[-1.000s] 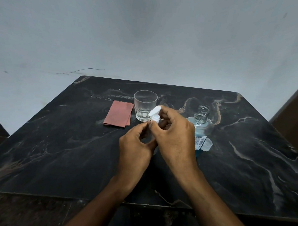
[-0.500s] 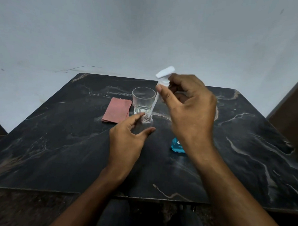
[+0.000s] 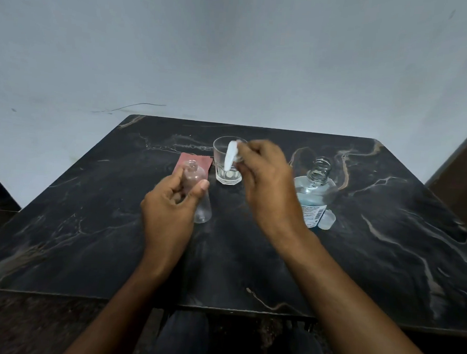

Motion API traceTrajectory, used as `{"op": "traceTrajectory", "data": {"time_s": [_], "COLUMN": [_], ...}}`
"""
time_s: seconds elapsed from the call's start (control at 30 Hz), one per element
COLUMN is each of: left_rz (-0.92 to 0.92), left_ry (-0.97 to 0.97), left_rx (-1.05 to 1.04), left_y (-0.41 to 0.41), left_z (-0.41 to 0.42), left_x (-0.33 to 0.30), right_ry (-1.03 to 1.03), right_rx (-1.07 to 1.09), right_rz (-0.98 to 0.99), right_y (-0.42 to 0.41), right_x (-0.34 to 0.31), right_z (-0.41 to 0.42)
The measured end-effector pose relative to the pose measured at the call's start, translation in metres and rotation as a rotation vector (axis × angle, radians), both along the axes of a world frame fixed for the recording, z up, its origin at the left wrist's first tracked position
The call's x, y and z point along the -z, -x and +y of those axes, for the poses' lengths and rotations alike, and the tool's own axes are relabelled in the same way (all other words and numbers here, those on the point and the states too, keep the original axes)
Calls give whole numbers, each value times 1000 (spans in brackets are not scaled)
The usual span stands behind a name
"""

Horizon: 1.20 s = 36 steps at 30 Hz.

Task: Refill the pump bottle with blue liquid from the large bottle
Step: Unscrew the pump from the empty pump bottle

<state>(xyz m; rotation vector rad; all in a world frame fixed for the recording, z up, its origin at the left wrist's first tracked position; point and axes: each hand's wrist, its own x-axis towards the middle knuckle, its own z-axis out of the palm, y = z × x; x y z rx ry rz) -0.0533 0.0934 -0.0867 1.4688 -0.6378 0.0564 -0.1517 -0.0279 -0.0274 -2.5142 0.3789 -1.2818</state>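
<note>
My left hand (image 3: 169,203) grips a small clear pump bottle (image 3: 197,191), upright on the table with its neck open and no liquid visible inside. My right hand (image 3: 267,178) pinches the white pump head (image 3: 231,155) at the rim of a drinking glass (image 3: 227,160), its tube reaching down into the glass. The large clear bottle (image 3: 313,196) stands uncapped to the right, partly behind my right wrist, with blue liquid low inside. Its clear cap (image 3: 327,219) lies beside its base.
A folded reddish cloth (image 3: 201,162) lies left of the glass, behind the pump bottle. Everything sits on a dark marble-patterned table (image 3: 91,224) against a pale wall. A dark wooden edge (image 3: 462,170) rises at the far right.
My right hand pulled the pump head out of the small bottle, lifted it, then lowered it into the glass. My left hand kept hold of the small bottle, which is now open.
</note>
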Motion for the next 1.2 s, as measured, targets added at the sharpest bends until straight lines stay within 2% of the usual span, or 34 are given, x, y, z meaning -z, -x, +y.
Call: {"op": "traceTrajectory", "data": {"time_s": [0.07, 0.13, 0.33, 0.63, 0.73, 0.87, 0.93, 1.03, 1.2], "left_rz": [-19, -22, -18, -55, -73, -113, -86, -9, -48], "left_ry": [3, 1, -18, -25, 6, 5, 0, 14, -24], "left_rx": [1, 6, 23, 19, -1, -35, 14, 127, 220], "left_y": [-2, -4, -3, 9, 8, 8, 10, 15, 23], "left_z": [4, 5, 1, -4, -1, -2, -7, -18, -27], "left_x": [-2, 0, 6, 3, 4, 4, 4, 6, 3], "right_ry": [7, 9, 169, 169, 94, -9, -29, -24, -43], "right_rx": [8, 8, 44, -8, -20, -21, -30, -24, 136], "right_rz": [230, 379, 603, 683, 588, 251, 102, 14, -140], "right_y": [-4, -6, -9, -13, -4, 24, 39, 62, 100], "right_x": [14, 24, 37, 52, 46, 23, 6, -20, -42], "right_z": [-2, -1, 5, -2, 0, 4, 7, 3, -28]}}
